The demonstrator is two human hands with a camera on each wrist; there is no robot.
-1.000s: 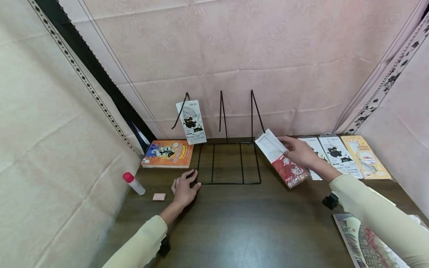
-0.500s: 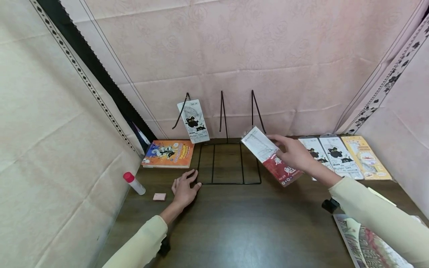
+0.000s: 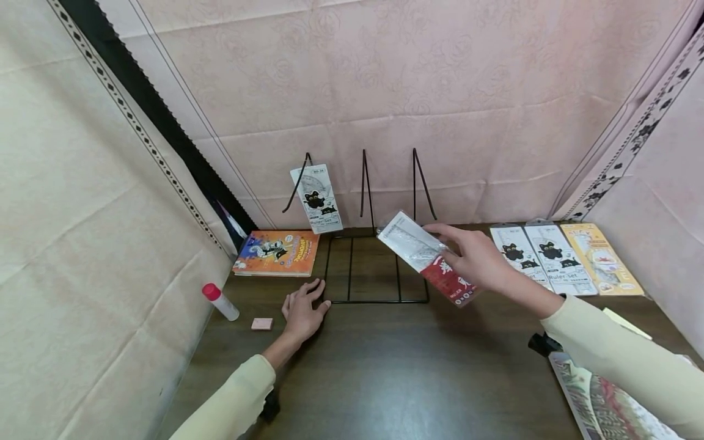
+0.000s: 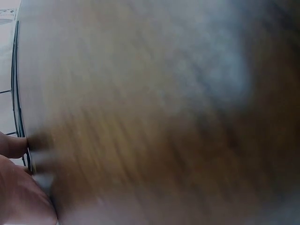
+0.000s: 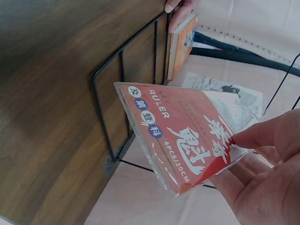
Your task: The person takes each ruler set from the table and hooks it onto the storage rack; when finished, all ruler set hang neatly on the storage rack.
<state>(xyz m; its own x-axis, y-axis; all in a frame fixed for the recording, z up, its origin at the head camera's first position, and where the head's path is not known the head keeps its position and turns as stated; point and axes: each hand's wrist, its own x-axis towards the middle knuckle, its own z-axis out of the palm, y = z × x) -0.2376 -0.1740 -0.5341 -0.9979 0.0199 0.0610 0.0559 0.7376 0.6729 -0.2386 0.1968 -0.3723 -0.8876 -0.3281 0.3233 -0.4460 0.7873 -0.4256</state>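
My right hand [image 3: 474, 253] pinches a ruler set packet [image 3: 409, 238] between thumb and fingers. The packet has a clear and white upper part and a red lower part printed "RULER 4PCS/20CM" [image 5: 164, 131]. It is tilted over the right side of a black wire display rack [image 3: 374, 301], its top end pointing left toward the rack's back. My left hand [image 3: 302, 311] holds the rack's front left corner with thumb and fingertips; in the left wrist view its fingers [image 4: 11, 146] meet the wire. From the rack's left hook hangs a white ruler set [image 3: 316, 198] with black cats.
An orange book [image 3: 277, 252] lies left of the rack. A red-capped glue stick [image 3: 221, 301] and pink eraser [image 3: 261, 324] are nearer. At right lie two cat ruler sets [image 3: 558, 260], a yellow packet [image 3: 601, 256] and a patterned book [image 3: 599, 397]. The rack's middle [image 3: 365, 183] and right hooks [image 3: 420, 183] stand upright.
My right hand has carried the red and white packet leftward, from beside the rack to over its right side. The hanging ruler set has swayed slightly. My left hand stays at the corner.
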